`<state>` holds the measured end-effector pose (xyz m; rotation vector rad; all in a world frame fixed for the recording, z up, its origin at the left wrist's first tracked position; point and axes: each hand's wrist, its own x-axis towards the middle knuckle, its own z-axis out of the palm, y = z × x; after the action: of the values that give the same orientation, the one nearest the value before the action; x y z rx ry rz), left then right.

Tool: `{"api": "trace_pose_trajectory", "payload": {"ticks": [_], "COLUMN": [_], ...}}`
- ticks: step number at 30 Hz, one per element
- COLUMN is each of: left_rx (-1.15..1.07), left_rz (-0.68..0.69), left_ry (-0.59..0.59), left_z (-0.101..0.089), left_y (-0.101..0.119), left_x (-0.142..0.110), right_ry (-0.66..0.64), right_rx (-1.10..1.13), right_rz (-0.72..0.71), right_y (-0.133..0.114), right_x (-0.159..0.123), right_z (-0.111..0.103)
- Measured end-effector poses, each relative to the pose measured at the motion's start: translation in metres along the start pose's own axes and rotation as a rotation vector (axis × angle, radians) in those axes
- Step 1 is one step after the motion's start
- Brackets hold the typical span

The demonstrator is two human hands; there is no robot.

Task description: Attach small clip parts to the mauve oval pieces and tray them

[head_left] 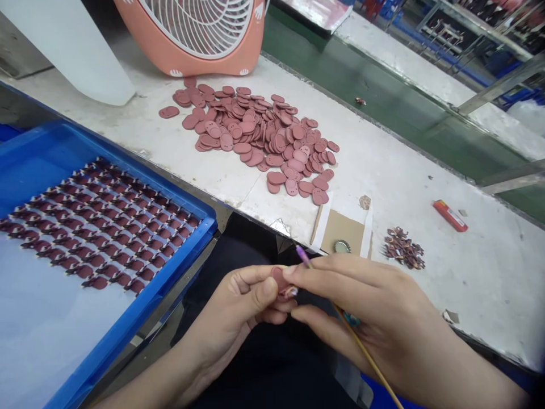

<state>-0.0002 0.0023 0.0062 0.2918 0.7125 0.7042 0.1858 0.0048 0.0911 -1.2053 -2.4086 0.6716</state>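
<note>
My left hand [244,304] pinches a small reddish-brown oval piece [279,277] between thumb and fingers, low in the middle of the view over my lap. My right hand [361,307] meets it from the right, fingers closed around a thin yellow stick with a purple tip [303,255], and its fingertips touch the oval piece. A large heap of the same oval pieces [259,136] lies on the white bench beyond my hands.
A blue tray [179,272] at left holds rows of finished dark-red pieces [97,227] on a white sheet. A small pile of tiny parts [402,248], a bottle cap [342,246], a red lighter [450,216] and an orange fan [200,40] sit on the bench.
</note>
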Motion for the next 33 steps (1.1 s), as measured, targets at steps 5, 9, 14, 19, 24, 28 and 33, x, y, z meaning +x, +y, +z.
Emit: {"api": "trace_pose_trajectory", "payload": {"ticks": [5, 9, 14, 19, 24, 28, 33], "left_rx": [0.111, 0.194, 0.244, 0.21, 0.278, 0.303, 0.358], "left_rz": [0.214, 0.246, 0.248, 0.361, 0.638, 0.649, 0.665], "left_ry": [-0.011, -0.01, 0.03, 0.154, 0.413, 0.46, 0.61], "left_z": [0.001, -0.001, -0.002, -0.008, -0.012, -0.01, -0.018], "left_y": [0.011, 0.018, 0.019, 0.01, -0.002, -0.002, 0.011], "left_x": [-0.007, -0.013, -0.013, -0.006, 0.003, 0.006, 0.001], "right_ry": [0.157, 0.198, 0.165, 0.273, 0.45, 0.454, 0.478], "right_rx": [-0.109, -0.061, 0.076, -0.026, -0.335, -0.377, -0.328], "right_rz": [-0.05, -0.089, -0.157, -0.159, -0.17, -0.231, -0.278], "right_y": [0.002, 0.012, 0.017, 0.019, 0.023, 0.021, 0.012], "right_x": [-0.016, -0.015, -0.006, 0.0, 0.012, 0.027, 0.027], "right_z": [-0.005, 0.006, 0.017, 0.03, 0.057, 0.077, 0.076]}}
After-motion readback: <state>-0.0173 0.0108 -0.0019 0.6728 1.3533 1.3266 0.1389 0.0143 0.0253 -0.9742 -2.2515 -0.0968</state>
